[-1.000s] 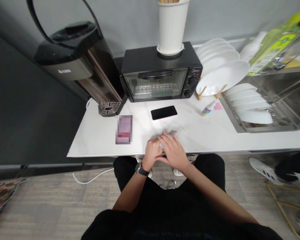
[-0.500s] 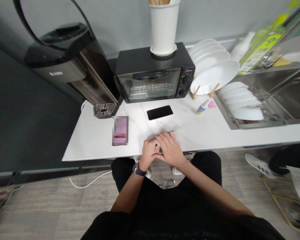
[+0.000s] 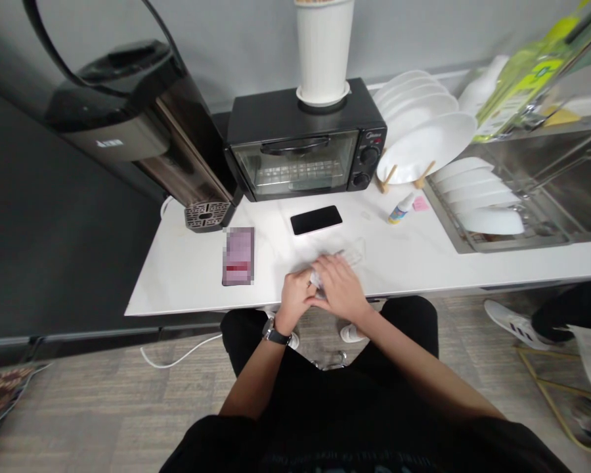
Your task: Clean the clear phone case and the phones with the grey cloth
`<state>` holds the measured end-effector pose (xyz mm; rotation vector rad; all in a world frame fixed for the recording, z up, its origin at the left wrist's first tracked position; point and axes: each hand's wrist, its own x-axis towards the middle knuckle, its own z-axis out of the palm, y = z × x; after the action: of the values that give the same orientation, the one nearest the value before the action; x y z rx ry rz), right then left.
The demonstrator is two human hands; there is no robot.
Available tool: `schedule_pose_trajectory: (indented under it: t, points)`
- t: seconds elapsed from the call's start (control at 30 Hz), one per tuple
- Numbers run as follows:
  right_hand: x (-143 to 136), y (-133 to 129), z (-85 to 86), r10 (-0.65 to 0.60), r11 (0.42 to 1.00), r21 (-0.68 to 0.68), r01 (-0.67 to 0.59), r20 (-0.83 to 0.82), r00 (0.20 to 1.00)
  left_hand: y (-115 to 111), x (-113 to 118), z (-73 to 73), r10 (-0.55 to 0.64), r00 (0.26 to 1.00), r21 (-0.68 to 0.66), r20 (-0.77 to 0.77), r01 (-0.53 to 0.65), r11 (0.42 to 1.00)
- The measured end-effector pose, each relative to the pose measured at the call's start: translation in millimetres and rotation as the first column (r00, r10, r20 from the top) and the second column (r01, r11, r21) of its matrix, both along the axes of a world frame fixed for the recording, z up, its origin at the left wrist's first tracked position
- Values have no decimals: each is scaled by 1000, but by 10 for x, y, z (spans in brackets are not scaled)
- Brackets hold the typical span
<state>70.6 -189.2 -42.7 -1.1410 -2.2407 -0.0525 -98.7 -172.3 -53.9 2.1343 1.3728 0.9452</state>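
Over the front edge of the white counter [image 3: 398,268], my two hands meet. My left hand [image 3: 296,295] is closed, its fingers curled around the near end of a thin see-through thing that looks like a clear phone case [image 3: 355,252]. Across it lies my right hand [image 3: 339,284], fingers together and slightly blurred, pressed on a crumpled white tissue [image 3: 317,280]. The tissue shows between the two hands; much of it and of the case is hidden. Beyond them a phone [image 3: 316,220] lies flat with its dark screen up.
A pixelated purple item [image 3: 238,256] lies left of my hands. A small spray bottle [image 3: 400,209] and pink sticky note [image 3: 421,203] are at right. Behind stand a water dispenser [image 3: 142,125], toaster oven [image 3: 300,157] and racked plates [image 3: 428,144]. The sink [image 3: 571,190] is far right.
My right hand has shifted slightly over the case. More of the clear case's far end shows to the right, and more white tissue shows between my hands.
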Motion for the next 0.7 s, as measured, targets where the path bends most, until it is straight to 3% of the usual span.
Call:
schedule_pose_trajectory:
  t: [0.1,0.17,0.23,0.33,0.4,0.53,0.6,0.7]
  points:
    - [289,165,30,-181,982,-58,180,-29,983,-33,40,72,-19,998,-6,57,19,1000]
    - [304,185,54,-236,970,-68,233,-27,971,-43,56,97,-12,994,-8,108,13,1000]
    - [159,128,76,-187,981,-50,185,-34,982,-43,53,96,23,987,-14,157,-21,1000]
    - [-88,29,118,-13,1000,-9,13,-39,999,-42,40,115,135,962,-24,237,-133,991]
    - [-99,35,155,50,999,-12,-51,-62,997,-46,58,192,221,929,-29,299,-222,975]
    - [224,161,187,-99,974,-226,18,-353,930,-15,186,459,312,773,-57,552,-338,939]
    - [390,192,165,-197,944,-328,35,-475,858,40,276,539,241,687,-45,686,-291,956]
    - [497,170,112,-297,915,-397,74,-535,791,144,408,488,111,628,-49,770,-114,992]
